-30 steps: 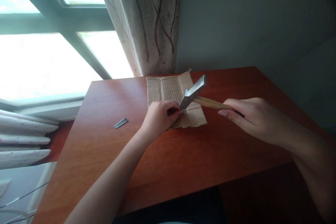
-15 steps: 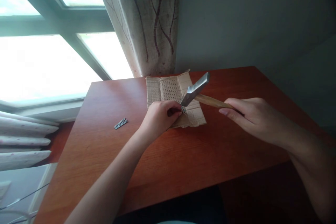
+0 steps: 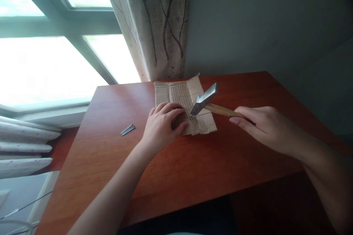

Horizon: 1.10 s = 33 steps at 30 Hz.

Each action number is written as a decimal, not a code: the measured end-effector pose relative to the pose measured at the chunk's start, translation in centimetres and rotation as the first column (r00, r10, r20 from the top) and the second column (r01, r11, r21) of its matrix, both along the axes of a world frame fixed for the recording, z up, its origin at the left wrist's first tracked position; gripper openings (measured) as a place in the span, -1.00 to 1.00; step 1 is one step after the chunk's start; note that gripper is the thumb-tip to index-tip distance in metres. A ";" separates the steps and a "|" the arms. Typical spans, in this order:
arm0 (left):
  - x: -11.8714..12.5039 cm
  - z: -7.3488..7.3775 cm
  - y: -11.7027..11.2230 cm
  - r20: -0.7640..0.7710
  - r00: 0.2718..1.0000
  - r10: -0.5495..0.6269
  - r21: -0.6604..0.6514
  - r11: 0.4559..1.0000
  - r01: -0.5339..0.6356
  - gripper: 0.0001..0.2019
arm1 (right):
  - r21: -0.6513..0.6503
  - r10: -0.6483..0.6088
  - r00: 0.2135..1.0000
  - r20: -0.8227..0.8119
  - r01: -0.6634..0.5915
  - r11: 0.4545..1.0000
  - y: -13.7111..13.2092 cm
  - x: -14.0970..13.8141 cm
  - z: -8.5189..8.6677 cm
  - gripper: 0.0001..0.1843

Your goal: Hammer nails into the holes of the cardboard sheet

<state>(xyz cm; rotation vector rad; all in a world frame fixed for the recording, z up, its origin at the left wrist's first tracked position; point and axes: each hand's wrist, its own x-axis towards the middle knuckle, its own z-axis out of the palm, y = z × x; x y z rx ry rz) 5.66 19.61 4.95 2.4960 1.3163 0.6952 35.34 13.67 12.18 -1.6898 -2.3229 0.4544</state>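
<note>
My right hand (image 3: 260, 123) has its grip wrapped around the wooden handle of the hammer (image 3: 220, 109), whose metal head slants down over the cardboard (image 3: 178, 93) on the tabletop (image 3: 209, 165). My left hand (image 3: 161, 123) arches over the cardboard's near side, thumb parted from its bent fingers, that grip loosely spread. Some nails (image 3: 128, 129) lie farther left.

A curtain (image 3: 162, 22) (branch-patterned) hangs between a bright window (image 3: 59, 24) and dim wall (image 3: 253, 24).
</note>
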 end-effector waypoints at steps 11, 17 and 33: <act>0.2 -0.2 -0.2 0.016 1.000 0.013 -0.010 1.000 -0.013 -0.70 | -0.059 0.012 0.999 0.043 -0.009 0.998 0.0 -0.8 0.1 -0.52; 0.1 0.0 -0.3 0.026 0.999 0.020 -0.026 0.999 -0.020 -0.72 | -0.077 0.000 0.997 0.076 0.006 0.997 0.1 -1.0 -0.3 -0.53; 0.0 -0.3 -0.2 0.044 0.999 0.010 -0.018 1.000 -0.009 -0.71 | 0.106 -0.018 0.987 -0.161 0.035 0.994 -0.2 -0.3 -0.7 -0.57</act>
